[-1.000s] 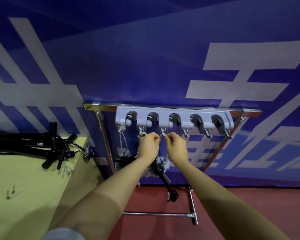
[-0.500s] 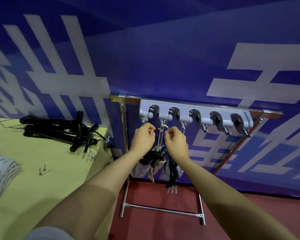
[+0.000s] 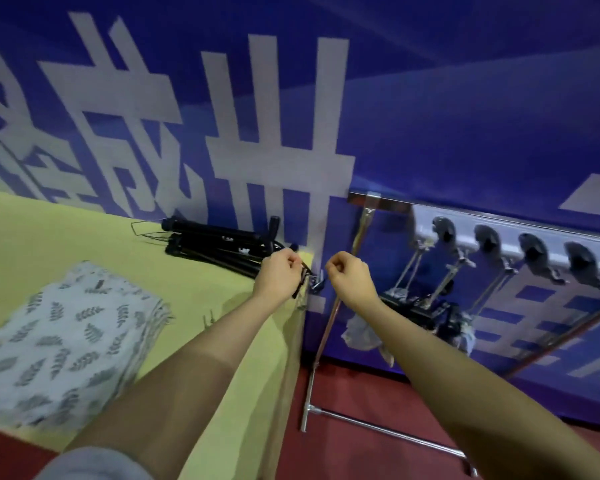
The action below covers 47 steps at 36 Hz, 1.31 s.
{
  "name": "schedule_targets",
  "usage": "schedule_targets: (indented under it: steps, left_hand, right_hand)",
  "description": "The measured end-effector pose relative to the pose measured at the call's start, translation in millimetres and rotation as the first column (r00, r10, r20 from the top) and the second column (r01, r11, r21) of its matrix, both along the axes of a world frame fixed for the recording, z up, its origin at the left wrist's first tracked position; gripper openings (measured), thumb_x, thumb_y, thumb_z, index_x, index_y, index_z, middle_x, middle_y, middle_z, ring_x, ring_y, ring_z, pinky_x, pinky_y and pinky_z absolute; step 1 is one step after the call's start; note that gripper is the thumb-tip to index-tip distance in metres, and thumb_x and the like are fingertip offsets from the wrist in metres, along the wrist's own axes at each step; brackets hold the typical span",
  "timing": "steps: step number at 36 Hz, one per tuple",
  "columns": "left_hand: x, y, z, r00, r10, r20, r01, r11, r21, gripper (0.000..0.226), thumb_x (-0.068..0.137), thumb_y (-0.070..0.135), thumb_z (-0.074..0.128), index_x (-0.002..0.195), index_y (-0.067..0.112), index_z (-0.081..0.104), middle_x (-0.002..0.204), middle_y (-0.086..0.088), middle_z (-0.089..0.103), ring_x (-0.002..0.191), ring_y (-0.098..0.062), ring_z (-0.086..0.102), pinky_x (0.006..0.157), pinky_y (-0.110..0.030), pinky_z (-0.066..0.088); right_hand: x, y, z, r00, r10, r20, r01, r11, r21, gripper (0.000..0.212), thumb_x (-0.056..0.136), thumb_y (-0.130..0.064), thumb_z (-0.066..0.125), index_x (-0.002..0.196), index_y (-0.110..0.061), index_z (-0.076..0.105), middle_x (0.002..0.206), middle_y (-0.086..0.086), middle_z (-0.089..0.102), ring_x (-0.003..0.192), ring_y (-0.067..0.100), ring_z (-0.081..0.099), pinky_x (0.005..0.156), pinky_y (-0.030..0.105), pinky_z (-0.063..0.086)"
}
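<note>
- Left hand (image 3: 279, 277): fingers curled, contents cannot be told; over the table (image 3: 201, 292) at its far right corner.
- Right hand (image 3: 350, 277): curled, apparently empty.
- Risk: a hasty reach could snag the tripod (image 3: 219, 243) and drag it off the edge.

a deep blue wall (image 3: 465, 116) fills the back, printed with big white characters (image 3: 278, 161) on the left and more white strokes at the right edge. paler blue bands slant across its upper part. the floor (image 3: 361, 403) is dark red and meets the wall in a straight line. a yellow-green table (image 3: 84, 230) takes the left side, its far edge against the wall, its corner near the middle of the view. just right of it a steel stand (image 3: 315, 375) rises before the wall, its foot bar (image 3: 395, 434) on the floor. the light is soft and even, with a dull shine on the steel.
</note>
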<state>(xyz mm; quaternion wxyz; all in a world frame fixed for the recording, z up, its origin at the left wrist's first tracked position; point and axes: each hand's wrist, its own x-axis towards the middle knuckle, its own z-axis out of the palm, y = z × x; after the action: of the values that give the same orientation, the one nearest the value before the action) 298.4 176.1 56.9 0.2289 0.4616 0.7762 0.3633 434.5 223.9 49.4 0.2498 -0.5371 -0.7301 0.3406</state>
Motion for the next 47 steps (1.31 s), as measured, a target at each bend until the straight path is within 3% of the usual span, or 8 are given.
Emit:
schedule_targets:
  steps: [12,20,25,29,34,39,43,47]
  left_hand:
    - [-157,-73,-45,0.997,0.065,0.046,-0.059,0.99,-0.124,0.017,0.093,0.011,0.048,0.096,0.011,0.066,0.099,-0.01,0.068,0.088,-0.028,0.064,0.076,-0.032,0.052]
    - [-233,-119,-75,0.989,0.131,0.062,-0.117,0.975,-0.187,0.016,0.093,0.008,0.049,0.101,0.008,0.063,0.104,-0.01,0.066,0.089,-0.021,0.059,0.074,-0.025,0.045]
    - [-256,-130,-89,0.989,0.141,-0.048,-0.149,0.953,-0.265,0.015,0.092,0.012,0.052,0.093,0.005,0.064,0.092,-0.012,0.068,0.084,-0.028,0.063,0.067,-0.028,0.046]
    - [-266,-130,-106,0.977,0.085,-0.198,-0.152,0.922,-0.355,0.028,0.09,0.029,0.057,0.101,0.004,0.065,0.104,-0.014,0.063,0.1,-0.031,0.058,0.085,-0.038,0.049]
    - [-268,-120,-117,0.977,0.079,-0.198,-0.158,0.891,-0.425,0.031,0.087,0.032,0.063,0.107,0.008,0.062,0.113,-0.014,0.057,0.109,-0.031,0.054,0.091,-0.039,0.047]
    - [-271,-113,-129,0.983,0.174,-0.06,-0.184,0.915,-0.358,0.016,0.088,0.013,0.057,0.1,0.01,0.067,0.111,-0.009,0.066,0.102,-0.025,0.061,0.087,-0.037,0.052]
    - [-272,-110,-124,0.982,0.185,0.041,-0.166,0.944,-0.286,0.014,0.09,0.007,0.054,0.094,0.008,0.067,0.098,-0.01,0.07,0.09,-0.025,0.065,0.082,-0.037,0.054]
    - [-275,-106,-113,0.994,0.091,-0.067,-0.101,0.982,-0.161,0.011,0.092,0.007,0.05,0.089,0.011,0.06,0.087,-0.007,0.065,0.082,-0.027,0.061,0.068,-0.038,0.049]
  right_hand:
    - [-163,-57,-36,0.991,0.13,-0.01,-0.13,0.986,-0.108,0.014,0.091,-0.014,0.049,0.085,-0.011,0.061,0.072,0.003,0.061,0.078,0.029,0.062,0.076,0.048,0.054]
    - [-240,-88,-75,0.965,0.262,0.007,-0.258,0.951,-0.169,0.015,0.093,-0.014,0.05,0.093,-0.012,0.065,0.087,0.001,0.064,0.077,0.025,0.062,0.073,0.04,0.052]
    - [-271,-94,-99,0.904,0.415,0.107,-0.394,0.903,-0.173,0.025,0.094,-0.01,0.047,0.113,-0.008,0.062,0.118,0.009,0.061,0.104,0.027,0.057,0.09,0.034,0.045]
    - [-291,-92,-125,0.84,0.508,0.189,-0.47,0.857,-0.212,0.04,0.095,-0.013,0.044,0.135,-0.017,0.048,0.137,0.01,0.048,0.124,0.032,0.046,0.104,0.039,0.037]
    - [-308,-81,-145,0.813,0.532,0.236,-0.496,0.846,-0.197,0.05,0.097,-0.015,0.04,0.145,-0.026,0.034,0.146,0.005,0.042,0.13,0.031,0.038,0.106,0.041,0.033]
    - [-319,-72,-150,0.782,0.549,0.296,-0.505,0.836,-0.216,0.045,0.094,-0.015,0.045,0.138,-0.025,0.045,0.137,0.007,0.051,0.124,0.031,0.046,0.102,0.043,0.039]
    - [-318,-71,-152,0.831,0.478,0.282,-0.451,0.878,-0.161,0.032,0.089,-0.018,0.052,0.121,-0.023,0.058,0.121,0.005,0.061,0.112,0.027,0.056,0.095,0.041,0.042]
    - [-315,-64,-141,0.915,0.361,0.18,-0.346,0.932,-0.107,0.013,0.089,-0.028,0.06,0.097,-0.018,0.063,0.108,0.004,0.059,0.097,0.024,0.058,0.09,0.04,0.043]
